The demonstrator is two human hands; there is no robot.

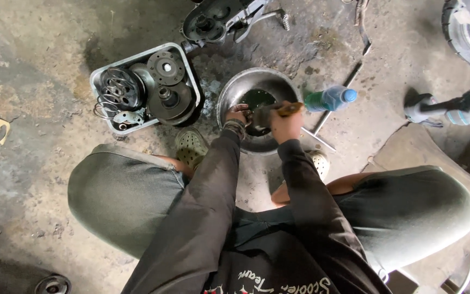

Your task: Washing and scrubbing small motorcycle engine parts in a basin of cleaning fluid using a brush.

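1. The left hand (238,114) reaches into the metal bowl (229,92) on the concrete floor and closes on a small dark part (254,121) held over the dark liquid (258,99).
2. The right hand (285,124) is clenched around a brush with a wooden handle (289,109), its head against that part (the bristles themselves are hidden).
3. Judged from this, scrubbing goes best with the part kept low over the bowl, so drips fall back in, and turned bit by bit under short strokes.
4. A grey tray (98,76) of clutch parts sits just left of the bowl; a plastic bottle (330,99) lies just right of it.
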